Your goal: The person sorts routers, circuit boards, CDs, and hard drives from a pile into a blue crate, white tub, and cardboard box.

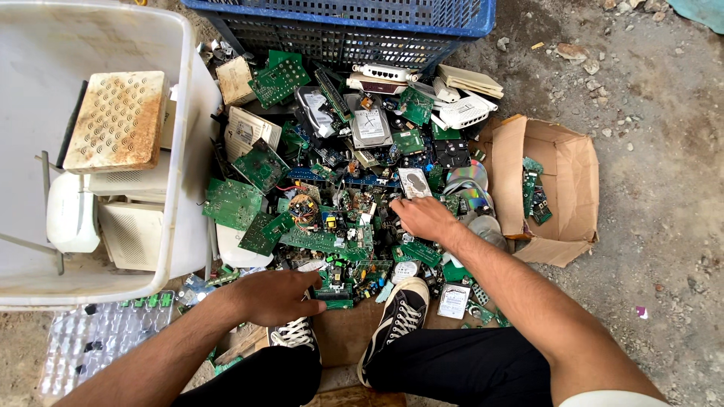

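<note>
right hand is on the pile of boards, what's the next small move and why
Probably close the right hand on one loose green board beside it and lift it. The hand lies flat on the pile with nothing gripped, and the left hand also holds nothing, so it can steady the heap.

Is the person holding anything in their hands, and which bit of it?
Nothing clearly. The right hand rests palm-down on the pile of circuit boards; the left hand reaches at the pile's near edge. Any grip underneath cannot be told.
</note>
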